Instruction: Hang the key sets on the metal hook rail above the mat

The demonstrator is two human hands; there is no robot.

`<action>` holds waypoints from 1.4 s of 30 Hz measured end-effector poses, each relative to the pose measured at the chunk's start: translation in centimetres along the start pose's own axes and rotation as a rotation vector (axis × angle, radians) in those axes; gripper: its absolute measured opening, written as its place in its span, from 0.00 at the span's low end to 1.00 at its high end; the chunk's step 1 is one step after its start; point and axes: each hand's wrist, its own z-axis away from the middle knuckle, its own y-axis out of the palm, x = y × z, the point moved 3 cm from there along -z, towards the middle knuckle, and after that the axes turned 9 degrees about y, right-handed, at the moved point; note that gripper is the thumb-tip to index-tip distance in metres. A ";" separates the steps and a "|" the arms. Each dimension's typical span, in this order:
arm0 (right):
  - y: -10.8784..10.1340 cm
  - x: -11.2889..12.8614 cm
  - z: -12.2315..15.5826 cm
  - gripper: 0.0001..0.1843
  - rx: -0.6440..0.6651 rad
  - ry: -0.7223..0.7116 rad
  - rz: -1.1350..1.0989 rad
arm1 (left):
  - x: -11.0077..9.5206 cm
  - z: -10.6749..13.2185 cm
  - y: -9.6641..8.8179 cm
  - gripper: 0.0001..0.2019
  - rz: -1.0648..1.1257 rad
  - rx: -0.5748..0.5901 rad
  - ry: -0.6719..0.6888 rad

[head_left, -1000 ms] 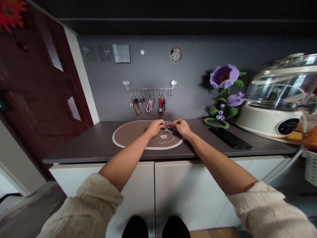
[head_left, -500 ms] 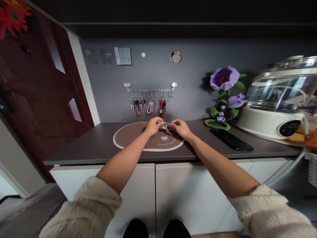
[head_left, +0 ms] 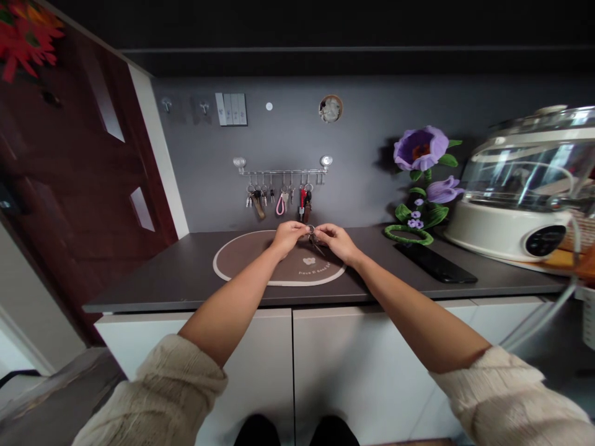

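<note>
My left hand point(head_left: 290, 235) is closed in a pinch on the left side of a metal key ring point(head_left: 311, 229). From the other side, my right hand point(head_left: 335, 239) pinches the same ring with thumb and fingers. A few silver keys point(head_left: 316, 244) dangle below the ring, partly hidden by the fingers. Both hands are over an oval brown mat point(head_left: 246, 257) with a pale rim and a small flower print. On the wall behind, a clear hook rack point(head_left: 283, 171) carries several bunches of keys, among them one with a pink strap point(head_left: 280, 203) and one with a red tag point(head_left: 302, 198).
Right of the mat lie a black phone point(head_left: 437, 263) and a purple knitted flower point(head_left: 421, 150) with a green ring base. A white appliance with a clear cover point(head_left: 506, 223) stands at the far right. A dark red door point(head_left: 69, 167) is on the left.
My hands have come slightly closer together around the key ring, which now stands up visibly between the fingertips. The keys hang lower beneath it. The view has shifted slightly.
</note>
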 end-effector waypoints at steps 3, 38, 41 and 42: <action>0.1 0.1 0.0 0.14 0.003 -0.015 -0.004 | 0.1 0.0 0.1 0.13 0.025 0.001 -0.018; -0.8 1.3 0.5 0.17 -0.128 0.076 -0.336 | 1.3 -0.1 0.2 0.07 -0.282 0.065 0.147; -1.1 1.7 0.1 0.15 -0.169 0.078 -0.317 | 1.7 -0.3 0.3 0.07 -0.312 0.082 0.163; -1.1 1.8 -0.1 0.15 -0.177 0.080 -0.315 | 1.8 -0.3 0.3 0.07 -0.323 0.086 0.165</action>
